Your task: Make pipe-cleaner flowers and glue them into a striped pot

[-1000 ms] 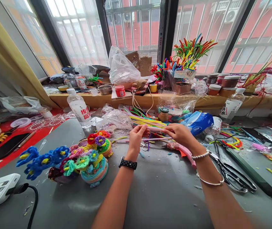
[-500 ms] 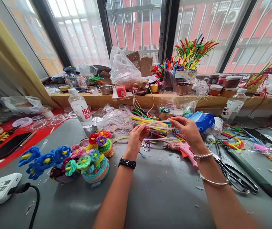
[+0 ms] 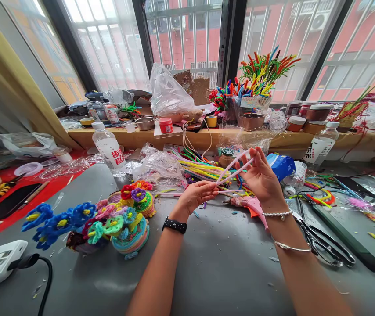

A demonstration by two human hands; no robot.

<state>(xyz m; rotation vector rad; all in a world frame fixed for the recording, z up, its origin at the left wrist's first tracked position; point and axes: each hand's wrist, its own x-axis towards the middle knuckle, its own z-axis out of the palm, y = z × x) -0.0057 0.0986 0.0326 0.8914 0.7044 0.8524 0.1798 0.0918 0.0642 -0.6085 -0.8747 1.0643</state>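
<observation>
A pale pink pipe cleaner (image 3: 232,166) is stretched between my hands above the table, its two strands meeting at the left and spreading apart to the right. My left hand (image 3: 194,198) pinches the end where the strands come together. With thumb and fingertips, my right hand (image 3: 260,177) grips the other side, raised higher. Behind them lies a bundle of coloured pipe cleaners (image 3: 196,169). Below my right hand rests a pink glue gun (image 3: 249,203). Fuzzy blue flowers (image 3: 62,223) and a striped round pot (image 3: 131,240) stand left of my left wrist.
Large scissors (image 3: 326,248) and a dark green bar (image 3: 348,239) lie at the right. Water bottles stand at left (image 3: 108,149) and right (image 3: 321,145). A white power strip (image 3: 1,265) sits at the front left. Jars and pipe cleaner bunches (image 3: 256,83) line the sill.
My right hand has risen and turned, lifting its side of the pipe cleaner so the strands now slant upward and spread. My left hand has shifted slightly right and down.
</observation>
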